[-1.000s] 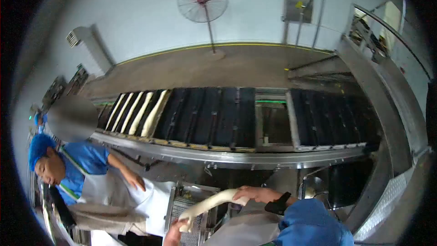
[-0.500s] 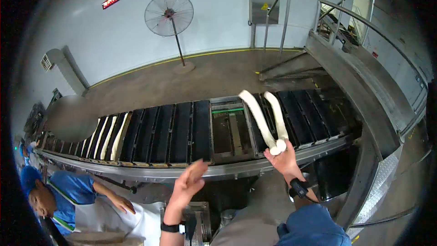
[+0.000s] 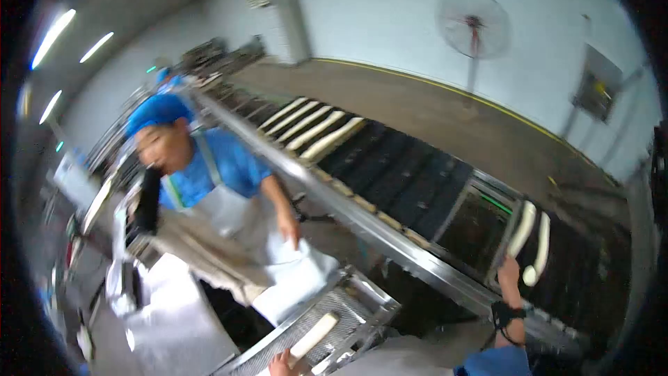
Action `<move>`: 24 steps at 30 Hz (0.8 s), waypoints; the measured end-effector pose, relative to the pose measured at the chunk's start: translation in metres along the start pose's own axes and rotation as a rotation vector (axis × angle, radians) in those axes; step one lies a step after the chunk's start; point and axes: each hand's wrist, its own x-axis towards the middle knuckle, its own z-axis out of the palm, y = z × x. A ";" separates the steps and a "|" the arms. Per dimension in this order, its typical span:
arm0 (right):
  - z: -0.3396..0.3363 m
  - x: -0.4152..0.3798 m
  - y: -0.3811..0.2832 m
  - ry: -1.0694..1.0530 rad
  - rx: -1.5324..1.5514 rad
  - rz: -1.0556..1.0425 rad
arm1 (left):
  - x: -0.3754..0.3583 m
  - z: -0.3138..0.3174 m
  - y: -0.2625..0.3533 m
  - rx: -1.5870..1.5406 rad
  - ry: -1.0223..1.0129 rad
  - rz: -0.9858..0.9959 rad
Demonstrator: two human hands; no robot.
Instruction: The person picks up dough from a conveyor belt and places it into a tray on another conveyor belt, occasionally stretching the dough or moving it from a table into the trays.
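My left hand (image 3: 284, 363) is at the lower frame edge, its fingers closed round the near end of a long pale dough strip (image 3: 317, 334) that lies on a wire-mesh surface (image 3: 282, 340). My right hand (image 3: 509, 277) reaches over the near side of the conveyor, at the near end of one dough strip (image 3: 522, 228). Blur hides whether those fingers grip it. Beside it lies a second dough strip (image 3: 543, 240), its rounded near end just right of my hand. Both strips rest on the conveyor's black troughs (image 3: 396, 174).
A metal rail (image 3: 390, 237) runs along the conveyor's near side. Several dough strips (image 3: 313, 129) lie in troughs farther left. A co-worker (image 3: 223, 188) in blue cap and apron stands at the left, close to the mesh surface. A standing fan (image 3: 474, 24) is beyond the conveyor.
The view has swung left. My left hand, empty in the air before, is now down at a dough strip. My right hand has gone from under two strip ends to beside them.
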 end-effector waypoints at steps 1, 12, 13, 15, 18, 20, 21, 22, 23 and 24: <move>-0.007 -0.018 -0.025 0.098 0.010 0.008 | -0.006 0.000 -0.005 -0.016 0.037 -0.063; 0.008 0.013 -0.001 0.039 -0.179 0.306 | -0.003 -0.023 -0.013 -0.005 0.069 -0.173; 0.033 0.032 0.030 0.035 -0.176 0.282 | -0.001 -0.022 -0.010 0.022 0.024 -0.185; 0.079 0.054 0.081 0.233 0.675 0.400 | 0.003 -0.017 -0.007 0.043 -0.018 -0.221; 0.023 0.008 -0.002 0.087 1.010 0.320 | 0.018 -0.025 0.009 -0.052 -0.068 -0.127; 0.031 0.013 -0.025 0.061 0.919 0.312 | 0.028 -0.031 0.019 -0.063 -0.099 -0.129; 0.035 0.017 -0.033 0.045 0.818 0.311 | 0.030 -0.029 0.022 -0.075 -0.144 -0.126; 0.039 0.020 -0.042 0.030 0.717 0.309 | 0.039 -0.020 0.018 -0.082 -0.204 -0.122; 0.047 0.017 -0.052 0.029 0.717 0.302 | 0.041 -0.023 0.023 -0.087 -0.200 -0.124; 0.059 0.008 -0.061 0.168 0.333 0.038 | 0.047 -0.026 0.028 -0.239 -0.308 -0.168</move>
